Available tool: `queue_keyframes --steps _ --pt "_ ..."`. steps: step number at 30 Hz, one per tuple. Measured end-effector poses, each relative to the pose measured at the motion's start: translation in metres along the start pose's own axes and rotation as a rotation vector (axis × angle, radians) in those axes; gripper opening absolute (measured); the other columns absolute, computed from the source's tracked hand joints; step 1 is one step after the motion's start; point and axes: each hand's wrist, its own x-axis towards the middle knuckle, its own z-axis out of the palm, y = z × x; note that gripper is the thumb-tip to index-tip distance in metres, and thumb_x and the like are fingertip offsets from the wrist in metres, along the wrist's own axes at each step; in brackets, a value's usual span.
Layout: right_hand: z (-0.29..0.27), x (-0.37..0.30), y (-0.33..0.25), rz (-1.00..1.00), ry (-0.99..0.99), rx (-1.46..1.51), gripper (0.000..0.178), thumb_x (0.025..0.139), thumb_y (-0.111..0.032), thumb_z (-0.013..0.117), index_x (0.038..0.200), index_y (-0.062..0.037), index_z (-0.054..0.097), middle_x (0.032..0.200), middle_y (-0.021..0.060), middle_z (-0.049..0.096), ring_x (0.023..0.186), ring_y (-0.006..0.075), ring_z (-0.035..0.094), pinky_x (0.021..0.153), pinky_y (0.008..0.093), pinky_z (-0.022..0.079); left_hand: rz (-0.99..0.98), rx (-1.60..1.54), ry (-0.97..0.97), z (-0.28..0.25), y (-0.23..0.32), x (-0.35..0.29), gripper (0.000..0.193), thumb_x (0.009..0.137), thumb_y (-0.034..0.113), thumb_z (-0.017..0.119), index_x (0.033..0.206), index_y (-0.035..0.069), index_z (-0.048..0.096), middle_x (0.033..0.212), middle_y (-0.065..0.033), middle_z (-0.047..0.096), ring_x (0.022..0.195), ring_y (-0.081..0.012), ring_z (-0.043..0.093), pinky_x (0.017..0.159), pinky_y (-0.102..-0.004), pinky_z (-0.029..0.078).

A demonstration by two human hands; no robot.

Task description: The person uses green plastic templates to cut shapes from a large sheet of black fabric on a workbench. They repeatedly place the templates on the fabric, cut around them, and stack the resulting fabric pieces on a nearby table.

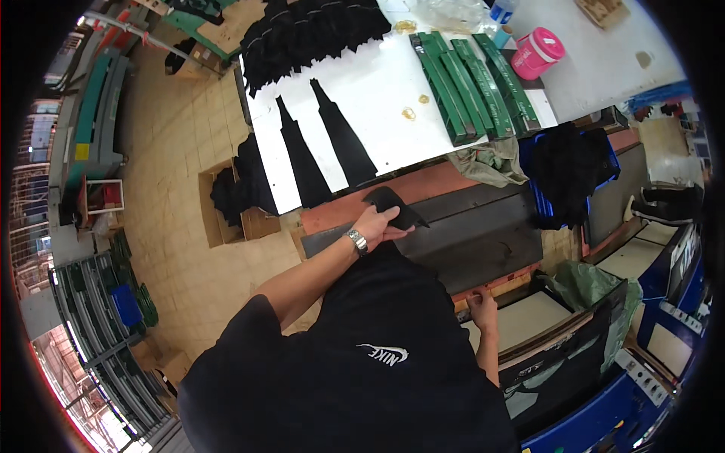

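My left hand (380,225), with a metal watch at the wrist, grips a folded piece of black fabric (390,202) in front of my body, just off the table's near edge. Thumb and fingers close on the cloth. Lower and to the right, my right hand (482,308) hangs by the reddish edge of a dark bench, its fingers curled together; whatever they hold, if anything, is too small to make out. Two long tapered black fabric pieces (302,155) lie side by side on the white table (393,90), beyond my left hand.
Black fabric stacks (313,38) fill the table's far left. Several long green boxes (476,87) and a pink tub (538,53) stand at right. A cardboard box (219,208) with black cloth is left, a blue crate (544,200) right. The dark bench (476,234) lies before me.
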Motion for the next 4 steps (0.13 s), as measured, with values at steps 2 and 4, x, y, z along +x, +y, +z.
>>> queue_keyframes --steps 2,4 --pt "0.01 0.013 -0.016 0.025 -0.049 0.062 0.032 0.088 -0.021 0.077 0.112 -0.0003 0.07 0.092 0.017 0.076 0.089 0.0279 0.075 0.079 0.0378 0.056 0.017 -0.04 0.019 -0.019 0.017 0.005 0.036 0.103 0.019 0.059 0.135 0.002 0.052 0.124 -0.0156 0.067 0.105 -0.0359 0.071 0.088 -0.042 0.062" --pt "0.015 0.026 -0.033 0.042 -0.076 0.084 0.032 0.089 -0.022 0.077 0.112 -0.0008 0.07 0.093 0.0168 0.076 0.09 0.0286 0.075 0.08 0.038 0.056 0.026 -0.081 0.057 -0.032 0.037 0.01 0.039 0.103 0.02 0.059 0.136 0.003 0.051 0.124 -0.0162 0.066 0.106 -0.0364 0.071 0.088 -0.0425 0.062"
